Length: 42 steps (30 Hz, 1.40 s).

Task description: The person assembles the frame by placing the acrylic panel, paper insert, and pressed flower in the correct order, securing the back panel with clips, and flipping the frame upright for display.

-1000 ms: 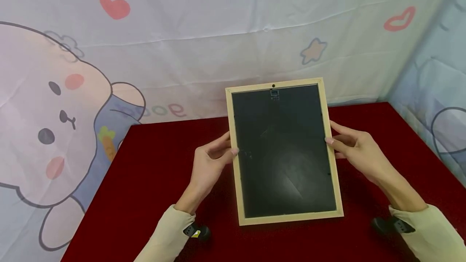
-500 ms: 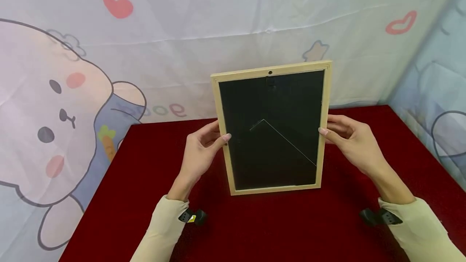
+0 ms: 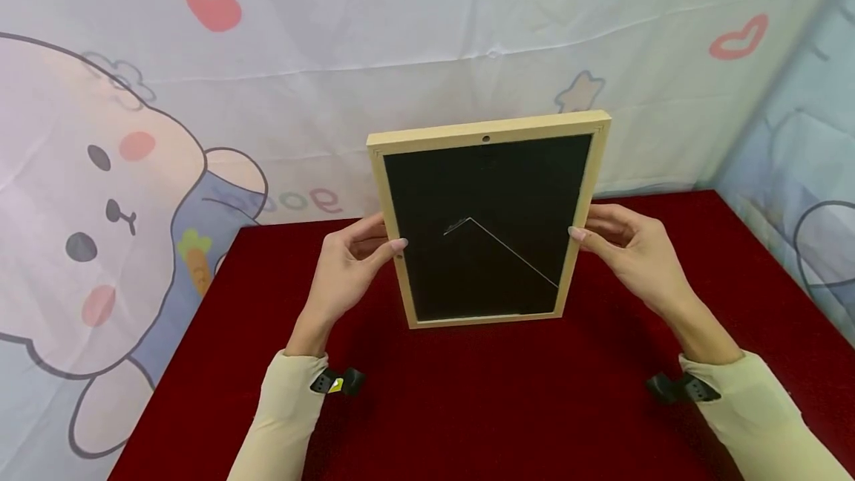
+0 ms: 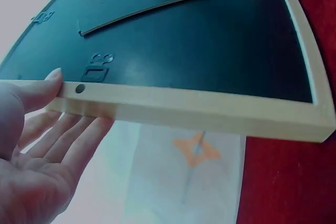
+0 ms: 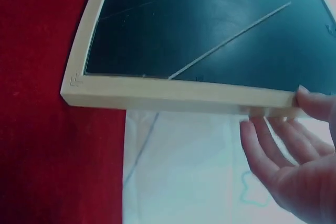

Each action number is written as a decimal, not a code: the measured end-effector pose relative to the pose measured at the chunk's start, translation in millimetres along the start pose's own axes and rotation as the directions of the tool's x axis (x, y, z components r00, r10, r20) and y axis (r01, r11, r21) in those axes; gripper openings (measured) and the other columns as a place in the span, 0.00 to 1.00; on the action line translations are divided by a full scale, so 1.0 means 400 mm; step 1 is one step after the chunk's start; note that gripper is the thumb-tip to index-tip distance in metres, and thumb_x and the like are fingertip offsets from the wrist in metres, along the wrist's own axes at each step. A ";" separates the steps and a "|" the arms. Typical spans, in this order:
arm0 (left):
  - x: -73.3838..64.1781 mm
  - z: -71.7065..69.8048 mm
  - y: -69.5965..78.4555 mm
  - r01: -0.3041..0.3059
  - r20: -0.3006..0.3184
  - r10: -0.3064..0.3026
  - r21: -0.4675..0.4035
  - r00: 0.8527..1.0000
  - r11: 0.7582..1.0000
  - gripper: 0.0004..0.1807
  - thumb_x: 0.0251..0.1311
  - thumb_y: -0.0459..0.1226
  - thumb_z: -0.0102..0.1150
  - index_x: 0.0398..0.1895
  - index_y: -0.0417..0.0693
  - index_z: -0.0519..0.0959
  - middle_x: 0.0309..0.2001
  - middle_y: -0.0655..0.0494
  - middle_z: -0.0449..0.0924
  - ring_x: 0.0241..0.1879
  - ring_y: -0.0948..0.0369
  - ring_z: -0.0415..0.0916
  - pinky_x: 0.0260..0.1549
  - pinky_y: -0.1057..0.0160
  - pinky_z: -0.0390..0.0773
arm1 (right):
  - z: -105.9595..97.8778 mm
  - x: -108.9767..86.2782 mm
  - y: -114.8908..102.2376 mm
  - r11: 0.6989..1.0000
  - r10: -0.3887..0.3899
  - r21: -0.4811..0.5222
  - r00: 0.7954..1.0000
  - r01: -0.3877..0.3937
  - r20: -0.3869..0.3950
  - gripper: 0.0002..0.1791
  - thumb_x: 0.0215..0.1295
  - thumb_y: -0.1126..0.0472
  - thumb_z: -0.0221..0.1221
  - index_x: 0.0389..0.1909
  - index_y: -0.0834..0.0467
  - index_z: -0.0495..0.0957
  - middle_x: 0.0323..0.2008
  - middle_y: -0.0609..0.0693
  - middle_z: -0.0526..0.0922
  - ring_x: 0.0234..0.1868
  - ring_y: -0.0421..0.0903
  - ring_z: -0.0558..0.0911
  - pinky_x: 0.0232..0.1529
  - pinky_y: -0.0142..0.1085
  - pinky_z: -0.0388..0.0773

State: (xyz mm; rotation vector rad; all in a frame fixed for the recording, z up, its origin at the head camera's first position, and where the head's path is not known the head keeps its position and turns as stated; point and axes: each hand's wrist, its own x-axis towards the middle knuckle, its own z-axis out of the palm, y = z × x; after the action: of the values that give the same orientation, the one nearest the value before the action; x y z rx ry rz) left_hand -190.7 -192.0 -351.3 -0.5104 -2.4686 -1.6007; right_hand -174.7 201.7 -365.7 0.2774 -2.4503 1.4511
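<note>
A picture frame (image 3: 481, 228) with pale wooden edges stands tilted between my hands, its black backing board (image 4: 210, 45) turned toward me. An angled line marks the stand flap in the board. My left hand (image 3: 350, 262) grips the left side, thumb on the back face and fingers behind. On the opposite side, my right hand (image 3: 628, 258) pinches the edge the same way. Close to the left thumb, the left wrist view shows a small metal hanger (image 4: 96, 72) and a dark hole in the wood. The front of the frame is hidden; whether its lower edge touches the table I cannot tell.
A dark red cloth covers the table (image 3: 494, 407). Behind it hangs a pale cloth backdrop (image 3: 374, 28) with a cartoon bear, hearts and a star. Another pale cloth (image 3: 821, 169) bounds the right side. Black straps with cameras circle both wrists.
Both hands have carried the picture frame away from me and slightly left, tipping it more upright. The stand flap's outline now shows clearly. Both grips stay as they were.
</note>
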 end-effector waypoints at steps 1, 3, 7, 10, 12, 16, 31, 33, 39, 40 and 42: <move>-0.001 -0.002 -0.002 0.003 0.006 -0.003 0.004 1.000 1.000 0.25 0.67 0.44 0.71 0.67 0.60 0.81 0.54 0.51 0.90 0.49 0.57 0.91 0.53 0.58 0.88 | 0.008 -0.005 -0.006 0.999 -0.044 -0.017 0.998 0.043 -0.051 0.24 0.72 0.56 0.68 0.66 0.57 0.80 0.55 0.51 0.88 0.47 0.21 0.83 0.48 0.15 0.78; -0.001 -0.007 -0.003 0.005 0.024 -0.005 0.012 1.000 1.000 0.25 0.67 0.43 0.71 0.66 0.58 0.82 0.54 0.50 0.90 0.48 0.56 0.91 0.53 0.59 0.89 | 0.027 -0.018 -0.021 0.984 -0.178 -0.062 0.969 0.170 -0.173 0.21 0.69 0.62 0.69 0.61 0.61 0.81 0.53 0.59 0.87 0.47 0.22 0.80 0.49 0.13 0.76; 0.000 -0.017 0.005 0.004 0.072 -0.005 0.014 0.997 1.000 0.22 0.67 0.40 0.71 0.63 0.54 0.82 0.53 0.49 0.89 0.47 0.55 0.90 0.53 0.58 0.89 | 0.071 -0.048 -0.048 0.873 -0.487 -0.192 0.825 0.448 -0.286 0.14 0.60 0.74 0.70 0.48 0.66 0.85 0.42 0.60 0.87 0.41 0.34 0.81 0.50 0.15 0.75; 0.001 -0.025 0.014 0.006 0.112 -0.008 0.018 0.994 1.000 0.22 0.67 0.38 0.71 0.63 0.54 0.81 0.53 0.49 0.89 0.47 0.54 0.90 0.54 0.55 0.89 | 0.098 -0.064 -0.049 0.832 -0.550 -0.196 0.817 0.519 -0.172 0.11 0.60 0.75 0.69 0.43 0.63 0.87 0.38 0.56 0.90 0.34 0.38 0.80 0.42 0.17 0.75; -0.001 -0.027 0.017 0.002 0.135 -0.004 0.021 0.991 1.000 0.23 0.67 0.38 0.71 0.64 0.56 0.80 0.53 0.50 0.89 0.48 0.54 0.90 0.55 0.52 0.88 | 0.108 -0.072 -0.043 0.862 -0.491 -0.184 0.868 0.472 -0.075 0.10 0.63 0.73 0.69 0.43 0.60 0.88 0.35 0.52 0.91 0.28 0.36 0.77 0.33 0.20 0.75; -0.006 -0.026 0.015 -0.020 0.168 0.014 0.034 0.986 0.999 0.24 0.68 0.39 0.69 0.67 0.59 0.79 0.53 0.51 0.89 0.48 0.55 0.90 0.56 0.48 0.88 | 0.118 -0.083 -0.032 0.913 -0.351 -0.209 0.936 0.351 0.040 0.08 0.69 0.67 0.67 0.46 0.56 0.88 0.35 0.48 0.91 0.26 0.35 0.74 0.26 0.28 0.76; -0.027 -0.018 0.012 -0.082 0.158 0.072 0.056 0.985 0.995 0.24 0.68 0.39 0.70 0.66 0.59 0.80 0.54 0.53 0.88 0.48 0.57 0.91 0.54 0.52 0.89 | 0.180 -0.100 -0.028 0.932 -0.245 -0.194 0.928 0.305 0.279 0.11 0.74 0.56 0.65 0.50 0.58 0.85 0.44 0.49 0.91 0.34 0.37 0.84 0.44 0.39 0.89; -0.032 -0.013 0.011 -0.099 0.148 0.089 0.058 0.985 0.993 0.23 0.67 0.38 0.71 0.65 0.59 0.80 0.54 0.53 0.88 0.47 0.58 0.91 0.53 0.54 0.89 | 0.177 -0.102 -0.026 0.936 -0.248 -0.183 0.931 0.302 0.267 0.07 0.73 0.58 0.66 0.45 0.57 0.85 0.36 0.46 0.87 0.25 0.33 0.75 0.36 0.34 0.85; -0.047 -0.011 0.015 -0.153 0.095 0.145 0.079 0.985 0.985 0.22 0.64 0.36 0.73 0.61 0.55 0.82 0.51 0.52 0.90 0.43 0.58 0.92 0.47 0.54 0.91 | 0.157 -0.094 -0.041 0.941 -0.231 -0.173 0.924 0.292 0.303 0.08 0.72 0.56 0.68 0.31 0.50 0.81 0.27 0.41 0.73 0.24 0.34 0.67 0.28 0.29 0.72; -0.049 -0.011 0.016 -0.161 0.087 0.154 0.085 0.984 0.983 0.22 0.64 0.36 0.73 0.61 0.55 0.82 0.50 0.53 0.90 0.43 0.58 0.92 0.46 0.53 0.91 | 0.153 -0.096 -0.045 0.941 -0.228 -0.171 0.922 0.291 0.313 0.07 0.71 0.56 0.68 0.32 0.50 0.82 0.28 0.41 0.76 0.26 0.35 0.69 0.30 0.29 0.74; -0.053 -0.009 0.016 -0.181 0.070 0.174 0.101 0.982 0.978 0.22 0.63 0.36 0.74 0.60 0.55 0.83 0.49 0.53 0.91 0.43 0.58 0.91 0.45 0.53 0.91 | 0.146 -0.099 -0.053 0.943 -0.220 -0.169 0.919 0.286 0.327 0.04 0.71 0.56 0.68 0.36 0.50 0.84 0.31 0.41 0.81 0.31 0.38 0.73 0.34 0.30 0.77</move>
State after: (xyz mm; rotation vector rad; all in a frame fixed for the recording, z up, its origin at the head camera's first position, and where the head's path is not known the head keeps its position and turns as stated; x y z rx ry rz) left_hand -168.9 -197.0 -350.8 -0.7502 -2.4557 -1.3974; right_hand -139.2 141.1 -388.0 0.7941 -2.6555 1.0918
